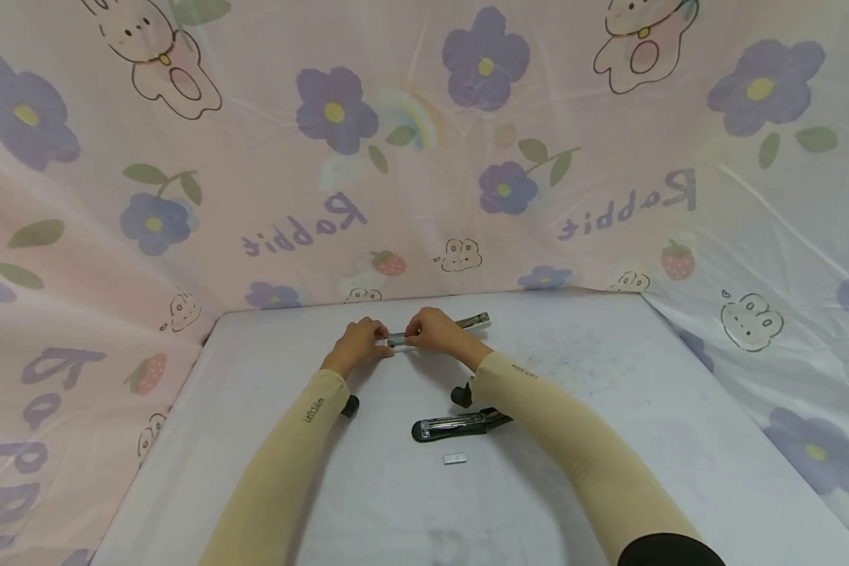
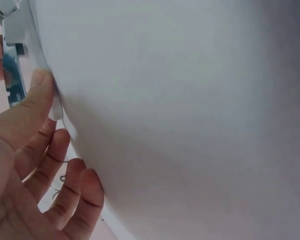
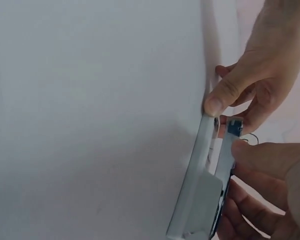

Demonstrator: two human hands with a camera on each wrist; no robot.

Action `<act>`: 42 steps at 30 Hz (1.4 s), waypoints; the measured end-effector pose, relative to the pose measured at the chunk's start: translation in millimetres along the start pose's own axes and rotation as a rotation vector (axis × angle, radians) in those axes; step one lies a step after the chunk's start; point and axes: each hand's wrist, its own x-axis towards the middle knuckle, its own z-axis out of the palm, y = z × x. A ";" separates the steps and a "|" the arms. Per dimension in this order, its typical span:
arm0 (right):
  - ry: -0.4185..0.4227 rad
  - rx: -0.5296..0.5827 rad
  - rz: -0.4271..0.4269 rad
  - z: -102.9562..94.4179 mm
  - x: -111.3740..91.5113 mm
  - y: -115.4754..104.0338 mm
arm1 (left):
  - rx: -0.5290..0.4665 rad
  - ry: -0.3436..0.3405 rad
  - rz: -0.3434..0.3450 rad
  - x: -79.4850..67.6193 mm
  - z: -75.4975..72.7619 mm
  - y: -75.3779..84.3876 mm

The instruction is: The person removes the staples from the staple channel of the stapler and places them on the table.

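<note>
Near the back of the table, both hands hold a light grey-white stapler (image 3: 190, 192) that is folded open. My left hand (image 1: 357, 344) pinches the end of its pale base between thumb and fingers. With its thumb (image 3: 262, 157) on top and fingers below, my right hand (image 1: 440, 330) grips the metal staple channel (image 3: 224, 159), which is raised at an angle from the base. Past the right hand, the stapler's opened upper part (image 1: 475, 321) points to the right. In the left wrist view the left thumb (image 2: 39, 92) presses on the base's end.
A black stapler (image 1: 453, 427) lies opened nearer the front, its right end partly hidden by the right sleeve. In front of it lies a small strip of staples (image 1: 455, 458). A printed rabbit-and-flower curtain (image 1: 424, 181) hangs behind the white table (image 1: 269, 338) and along its sides.
</note>
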 end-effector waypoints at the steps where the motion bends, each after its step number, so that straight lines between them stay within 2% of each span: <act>1: 0.004 0.010 0.005 -0.2 -0.4 -0.4 | -0.002 0.000 -0.001 0.3 -0.1 -0.1; 12: 0.047 0.081 0.085 -1.9 -1.4 -0.5 | 0.002 0.006 -0.001 -1.6 -1.3 5.2; 21: 0.096 0.052 0.077 3.4 3.0 -1.8 | 0.002 0.003 -0.002 -4.1 -3.9 6.6; 31: 0.092 -0.020 0.114 3.9 4.6 -7.5 | 0.007 0.002 -0.005 -5.2 -3.6 6.6; 42: 0.094 -0.037 0.087 4.2 3.3 -7.6 | 0.018 0.003 -0.003 -3.5 -2.5 5.5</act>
